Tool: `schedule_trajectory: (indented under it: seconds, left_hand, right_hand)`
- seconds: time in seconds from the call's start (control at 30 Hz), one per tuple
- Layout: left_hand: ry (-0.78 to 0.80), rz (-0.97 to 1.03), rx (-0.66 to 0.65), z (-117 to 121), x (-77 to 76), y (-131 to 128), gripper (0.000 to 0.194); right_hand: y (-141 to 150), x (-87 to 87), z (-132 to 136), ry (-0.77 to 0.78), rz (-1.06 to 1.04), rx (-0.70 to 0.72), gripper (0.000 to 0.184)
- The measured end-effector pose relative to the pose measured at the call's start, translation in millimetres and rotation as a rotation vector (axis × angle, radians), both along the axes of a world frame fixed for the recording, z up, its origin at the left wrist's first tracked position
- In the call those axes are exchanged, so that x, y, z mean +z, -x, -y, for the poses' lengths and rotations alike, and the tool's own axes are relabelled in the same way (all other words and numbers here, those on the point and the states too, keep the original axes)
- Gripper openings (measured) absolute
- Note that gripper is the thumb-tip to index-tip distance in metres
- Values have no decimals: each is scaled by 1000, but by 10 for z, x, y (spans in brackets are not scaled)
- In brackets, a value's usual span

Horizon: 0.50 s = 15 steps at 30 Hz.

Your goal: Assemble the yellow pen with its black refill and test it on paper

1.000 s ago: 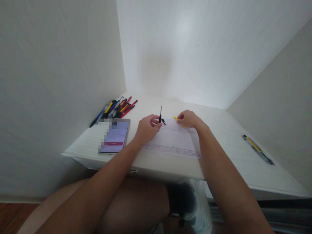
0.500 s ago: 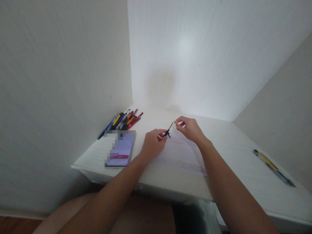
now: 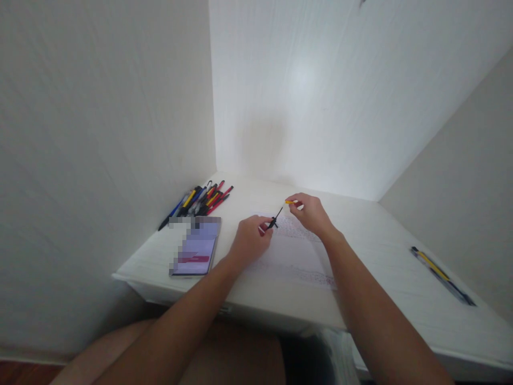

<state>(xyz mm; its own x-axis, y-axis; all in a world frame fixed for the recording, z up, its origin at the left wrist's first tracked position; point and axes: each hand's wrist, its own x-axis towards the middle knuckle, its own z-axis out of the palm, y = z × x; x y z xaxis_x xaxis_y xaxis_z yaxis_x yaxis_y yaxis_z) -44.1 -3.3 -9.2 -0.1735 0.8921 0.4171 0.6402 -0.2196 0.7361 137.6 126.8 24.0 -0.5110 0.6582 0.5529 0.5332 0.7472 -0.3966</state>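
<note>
Above the written paper, my left hand pinches a black pen part between thumb and fingers. A thin dark rod, like a pen refill, sticks up from it toward the right. A short dark piece juts out beside it, perhaps a clip. My right hand is closed on a small yellow pen piece, its end poking out past the fingertips. A small gap shows between the yellow piece and the tip of the rod.
Several pens in black, red, yellow and blue lie heaped by the left wall. In front of them rests a phone with its screen lit. Another few pens lie by the right wall. The white desk's front edge runs below my forearms.
My right hand has turned slightly, and more of the yellow piece now shows, lying nearly level. The black part in my left hand has shifted a little down and left. The view has moved slightly.
</note>
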Motion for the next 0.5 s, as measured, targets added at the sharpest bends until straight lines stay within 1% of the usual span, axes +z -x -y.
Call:
schedule_trajectory:
  seconds: [0.17, 0.37, 0.5]
  left_hand:
    - [29, 0, 1, 1, 20, -11, 28]
    - [4, -24, 1, 5, 24, -16, 26]
    - [30, -34, 2, 11, 24, -18, 26]
  right_hand:
    - [-5, -19, -22, -27, 8, -6, 25]
    - [13, 19, 28, -25, 28, 30, 27]
    - [16, 33, 31, -36, 23, 37, 28]
